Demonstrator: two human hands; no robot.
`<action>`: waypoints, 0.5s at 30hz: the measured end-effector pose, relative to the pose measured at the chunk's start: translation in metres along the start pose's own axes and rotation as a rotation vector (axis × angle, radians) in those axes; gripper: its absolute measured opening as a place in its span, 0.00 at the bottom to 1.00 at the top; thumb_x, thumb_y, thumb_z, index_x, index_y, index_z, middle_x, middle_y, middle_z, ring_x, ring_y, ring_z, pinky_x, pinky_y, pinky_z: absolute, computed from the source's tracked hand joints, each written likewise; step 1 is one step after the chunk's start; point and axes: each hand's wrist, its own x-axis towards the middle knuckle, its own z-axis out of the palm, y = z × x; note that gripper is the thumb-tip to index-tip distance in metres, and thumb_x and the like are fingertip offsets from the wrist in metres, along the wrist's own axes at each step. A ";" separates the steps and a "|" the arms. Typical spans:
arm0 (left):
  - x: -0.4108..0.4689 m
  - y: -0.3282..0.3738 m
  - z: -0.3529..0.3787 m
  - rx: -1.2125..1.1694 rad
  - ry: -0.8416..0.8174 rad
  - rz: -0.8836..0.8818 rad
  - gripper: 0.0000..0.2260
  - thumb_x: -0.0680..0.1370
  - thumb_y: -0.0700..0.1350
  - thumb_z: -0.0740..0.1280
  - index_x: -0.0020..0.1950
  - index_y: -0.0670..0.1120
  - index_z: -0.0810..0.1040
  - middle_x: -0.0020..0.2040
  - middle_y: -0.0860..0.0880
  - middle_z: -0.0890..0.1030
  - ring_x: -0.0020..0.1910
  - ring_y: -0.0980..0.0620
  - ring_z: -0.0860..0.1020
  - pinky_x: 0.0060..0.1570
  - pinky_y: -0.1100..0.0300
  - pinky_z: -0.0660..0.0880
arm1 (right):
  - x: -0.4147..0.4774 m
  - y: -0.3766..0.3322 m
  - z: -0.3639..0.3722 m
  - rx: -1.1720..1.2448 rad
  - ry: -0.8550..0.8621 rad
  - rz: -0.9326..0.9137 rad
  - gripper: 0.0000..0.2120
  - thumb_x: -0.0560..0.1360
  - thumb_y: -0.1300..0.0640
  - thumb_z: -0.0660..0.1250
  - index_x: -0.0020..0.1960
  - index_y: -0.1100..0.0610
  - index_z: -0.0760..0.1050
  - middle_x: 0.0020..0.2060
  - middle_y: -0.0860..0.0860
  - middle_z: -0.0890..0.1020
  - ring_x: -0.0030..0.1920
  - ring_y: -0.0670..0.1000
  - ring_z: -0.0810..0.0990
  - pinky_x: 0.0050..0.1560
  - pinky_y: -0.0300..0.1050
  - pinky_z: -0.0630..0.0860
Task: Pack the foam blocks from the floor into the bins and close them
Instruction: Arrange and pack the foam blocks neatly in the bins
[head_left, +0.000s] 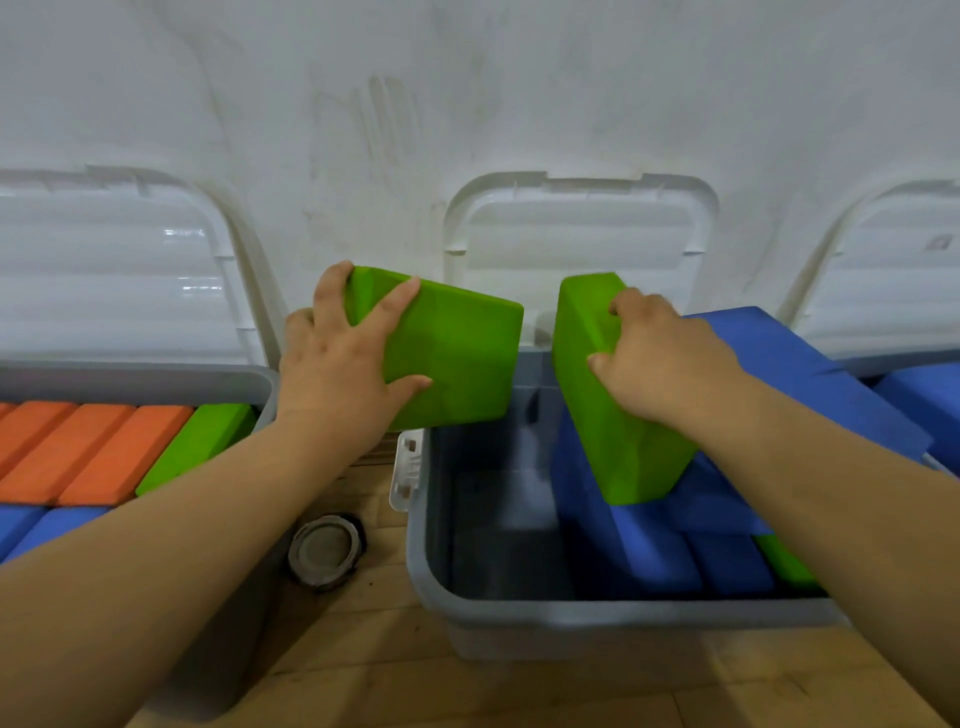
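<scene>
My left hand (343, 364) grips a green foam block (457, 353) held in the air over the back left corner of the middle grey bin (519, 618). My right hand (660, 358) grips a second green foam block (608, 415), tilted on end inside that bin and leaning on blue blocks (660, 545) stacked in its right half. The bin's left half shows bare floor. Its white lid (576, 234) stands open against the wall. A large blue block (810, 364) lies across the bin's right rim.
The left bin (156, 376) holds orange, green and blue blocks, its lid (114, 270) open. A third bin at the right edge holds a blue block (924, 400). A round dark object (326, 551) lies on the wooden floor between the bins.
</scene>
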 end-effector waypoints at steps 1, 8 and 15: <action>-0.001 0.002 -0.001 0.008 -0.003 0.006 0.43 0.70 0.62 0.76 0.78 0.68 0.54 0.79 0.46 0.48 0.69 0.32 0.64 0.71 0.37 0.65 | -0.002 0.002 0.007 -0.013 -0.046 0.009 0.22 0.77 0.46 0.63 0.67 0.52 0.65 0.63 0.54 0.72 0.59 0.65 0.74 0.55 0.58 0.75; -0.001 0.007 -0.001 0.009 -0.025 0.003 0.43 0.71 0.63 0.75 0.78 0.69 0.53 0.79 0.47 0.47 0.70 0.33 0.62 0.71 0.37 0.64 | -0.013 0.003 0.009 -0.072 -0.347 -0.073 0.38 0.76 0.47 0.67 0.80 0.52 0.53 0.79 0.52 0.57 0.67 0.59 0.73 0.61 0.51 0.75; -0.001 0.010 0.002 -0.004 -0.026 0.020 0.43 0.71 0.62 0.75 0.79 0.68 0.53 0.80 0.47 0.47 0.69 0.34 0.62 0.69 0.37 0.66 | -0.026 -0.004 0.010 -0.240 -0.545 -0.110 0.59 0.70 0.42 0.74 0.80 0.45 0.29 0.77 0.48 0.26 0.67 0.60 0.74 0.53 0.49 0.75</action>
